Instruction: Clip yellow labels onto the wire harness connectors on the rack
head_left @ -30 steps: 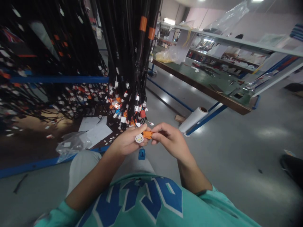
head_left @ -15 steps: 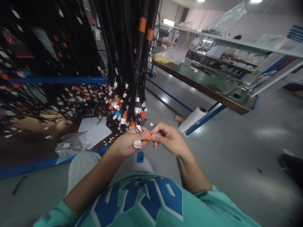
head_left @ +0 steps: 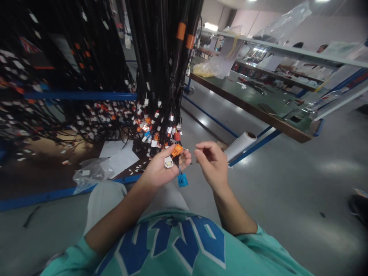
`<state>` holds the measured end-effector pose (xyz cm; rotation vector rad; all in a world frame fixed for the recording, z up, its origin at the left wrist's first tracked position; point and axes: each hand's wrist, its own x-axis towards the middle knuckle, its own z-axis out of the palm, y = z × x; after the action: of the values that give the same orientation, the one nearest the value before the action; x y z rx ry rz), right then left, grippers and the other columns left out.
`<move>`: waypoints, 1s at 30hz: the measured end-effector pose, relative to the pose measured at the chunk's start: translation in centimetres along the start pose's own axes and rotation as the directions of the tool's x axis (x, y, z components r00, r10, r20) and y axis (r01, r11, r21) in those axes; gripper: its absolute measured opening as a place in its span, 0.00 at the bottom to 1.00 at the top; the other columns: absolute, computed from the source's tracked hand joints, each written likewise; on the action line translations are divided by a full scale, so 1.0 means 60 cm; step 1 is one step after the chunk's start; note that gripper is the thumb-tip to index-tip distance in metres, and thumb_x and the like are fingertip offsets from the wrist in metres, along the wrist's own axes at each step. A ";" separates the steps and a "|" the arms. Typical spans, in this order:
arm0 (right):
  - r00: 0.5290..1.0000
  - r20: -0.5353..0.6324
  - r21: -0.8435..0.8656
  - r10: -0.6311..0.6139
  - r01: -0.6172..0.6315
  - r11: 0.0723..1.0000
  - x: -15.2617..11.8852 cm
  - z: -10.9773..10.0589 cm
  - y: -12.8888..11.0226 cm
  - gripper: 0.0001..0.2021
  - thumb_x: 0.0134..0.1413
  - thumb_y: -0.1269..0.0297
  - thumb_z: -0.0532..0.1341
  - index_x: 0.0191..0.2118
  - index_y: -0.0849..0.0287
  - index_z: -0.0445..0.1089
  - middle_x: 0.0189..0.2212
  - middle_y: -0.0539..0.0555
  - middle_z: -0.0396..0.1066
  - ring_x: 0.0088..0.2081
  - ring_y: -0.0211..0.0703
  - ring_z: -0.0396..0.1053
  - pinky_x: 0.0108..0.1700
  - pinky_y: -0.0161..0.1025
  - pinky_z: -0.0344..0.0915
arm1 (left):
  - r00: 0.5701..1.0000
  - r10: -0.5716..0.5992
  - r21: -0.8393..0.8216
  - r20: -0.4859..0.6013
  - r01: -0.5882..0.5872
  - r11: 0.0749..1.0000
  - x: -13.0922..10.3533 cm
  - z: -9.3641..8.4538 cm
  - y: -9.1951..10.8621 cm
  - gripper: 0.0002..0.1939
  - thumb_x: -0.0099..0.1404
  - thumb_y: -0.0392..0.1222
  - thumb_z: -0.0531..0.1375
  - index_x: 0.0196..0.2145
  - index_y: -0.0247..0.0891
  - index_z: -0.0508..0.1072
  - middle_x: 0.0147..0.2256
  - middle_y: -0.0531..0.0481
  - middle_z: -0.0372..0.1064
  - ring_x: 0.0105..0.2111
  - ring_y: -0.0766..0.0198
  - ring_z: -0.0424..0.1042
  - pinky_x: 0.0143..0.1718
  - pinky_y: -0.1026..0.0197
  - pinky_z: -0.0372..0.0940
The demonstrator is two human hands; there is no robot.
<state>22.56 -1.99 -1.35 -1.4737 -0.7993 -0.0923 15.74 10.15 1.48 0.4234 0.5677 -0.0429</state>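
My left hand point(head_left: 162, 168) is palm up under the end of a wiring harness, its fingers curled round the wires. An orange connector point(head_left: 177, 150) lies between its thumb and fingers, and a white connector point(head_left: 168, 162) rests on the palm. Below the fingers a blue connector point(head_left: 182, 179) dangles from its wires. Just to the right, my right hand point(head_left: 212, 163) is apart from the connectors. Its thumb and forefinger are drawn together in a pinch; anything between them is too small to make out.
Thick black harness bundles point(head_left: 161, 50) hang ahead, ending in many coloured connectors. At left, a plastic bag point(head_left: 92, 172) and paper sheets point(head_left: 120, 157) lie on a brown surface with a blue edge. A green-topped workbench point(head_left: 258, 99) stands at right, with a white roll point(head_left: 241, 146) leaning beside it.
My right hand has come off the orange connector and moved right. My left hand has opened somewhat, so the orange connector shows more fully. The view has shifted slightly.
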 end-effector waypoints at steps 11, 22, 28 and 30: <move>0.923 0.244 -0.510 -0.298 0.384 0.770 -0.019 0.012 -0.024 0.09 0.57 0.67 0.55 0.33 0.58 0.73 0.26 0.53 0.67 0.30 0.40 0.64 0.31 0.37 0.59 | 0.993 0.115 -0.156 -0.019 -0.117 0.981 -0.009 -0.006 0.001 0.15 0.63 0.36 0.46 0.18 0.37 0.57 0.27 0.44 0.70 0.40 0.57 0.73 0.36 0.57 0.69; 0.933 0.290 -0.637 -0.214 0.355 0.685 -0.016 0.029 -0.035 0.11 0.59 0.62 0.55 0.36 0.55 0.75 0.25 0.53 0.68 0.28 0.40 0.60 0.29 0.37 0.51 | 0.985 0.163 -0.170 0.052 -0.152 0.974 -0.004 -0.020 -0.003 0.07 0.56 0.33 0.49 0.22 0.40 0.56 0.18 0.54 0.60 0.31 0.62 0.73 0.36 0.60 0.68; 0.959 0.269 -0.689 -0.087 0.255 0.679 -0.013 0.047 -0.027 0.07 0.54 0.65 0.58 0.29 0.58 0.71 0.28 0.54 0.71 0.31 0.42 0.65 0.30 0.37 0.53 | 0.976 0.209 0.047 0.061 -0.212 0.976 0.008 -0.034 -0.002 0.09 0.54 0.34 0.54 0.19 0.39 0.58 0.17 0.55 0.59 0.27 0.64 0.70 0.31 0.62 0.68; 0.958 0.283 -0.705 -0.043 0.238 0.668 -0.013 0.051 -0.023 0.05 0.52 0.67 0.59 0.28 0.58 0.70 0.28 0.54 0.72 0.30 0.42 0.65 0.29 0.37 0.51 | 0.971 0.227 0.117 0.068 -0.234 0.965 0.012 -0.040 -0.002 0.10 0.53 0.36 0.57 0.19 0.39 0.58 0.19 0.54 0.62 0.28 0.63 0.71 0.32 0.62 0.68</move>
<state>19.96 0.26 -0.91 -2.2226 -1.1605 -0.4018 15.08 11.04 -0.76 0.6064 0.4604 0.1338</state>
